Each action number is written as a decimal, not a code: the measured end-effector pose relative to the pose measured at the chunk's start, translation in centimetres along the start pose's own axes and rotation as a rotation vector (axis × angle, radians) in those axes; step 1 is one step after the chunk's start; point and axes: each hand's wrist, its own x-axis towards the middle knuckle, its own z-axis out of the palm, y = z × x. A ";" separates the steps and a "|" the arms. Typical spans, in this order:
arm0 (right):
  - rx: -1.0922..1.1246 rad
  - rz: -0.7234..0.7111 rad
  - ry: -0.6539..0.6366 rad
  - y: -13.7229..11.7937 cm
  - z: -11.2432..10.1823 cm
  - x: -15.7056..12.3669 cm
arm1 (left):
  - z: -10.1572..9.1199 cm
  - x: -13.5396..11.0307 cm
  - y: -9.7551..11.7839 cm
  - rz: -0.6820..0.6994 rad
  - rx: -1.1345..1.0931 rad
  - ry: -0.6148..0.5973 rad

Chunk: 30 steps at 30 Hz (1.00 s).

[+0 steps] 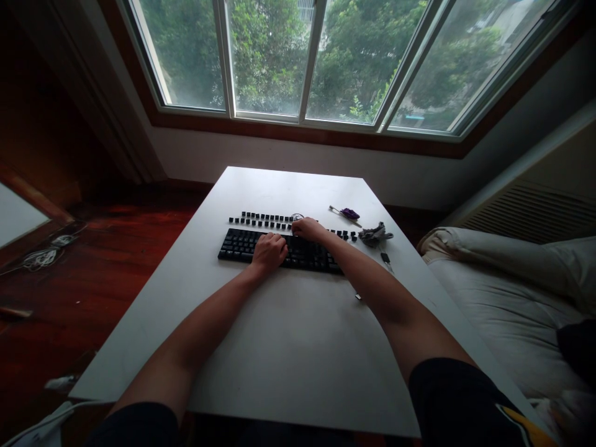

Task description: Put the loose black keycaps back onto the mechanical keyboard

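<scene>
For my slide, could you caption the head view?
Left hand and right hand at a black keyboard, loose keycaps behind it, white table.

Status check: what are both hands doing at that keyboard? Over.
Left hand on keyboard. Right hand at its back edge, beside loose keycaps. Cloth lies clear, right side.

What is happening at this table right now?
A person has both hands on a black keyboard on a white table. The left hand rests on the keys; the right hand is at the keyboard's far edge, next to loose keycaps laid in rows. A grey cloth and a small purple object lie further right.
</scene>
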 end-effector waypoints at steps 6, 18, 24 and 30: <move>-0.047 0.000 -0.005 -0.1 0.6 0.6 | 0.1 0.0 -0.1 0.009 -0.010 0.005; 0.084 -0.025 0.209 -1.5 -0.3 -1.8 | -0.3 0.1 -1.4 -0.072 -0.006 0.052; 0.328 -0.010 0.184 -2.3 0.3 -4.3 | -0.1 0.1 -1.2 -0.081 0.009 0.044; 0.416 0.008 0.160 -3.4 1.5 -5.3 | -0.1 0.0 -1.3 -0.081 0.012 0.043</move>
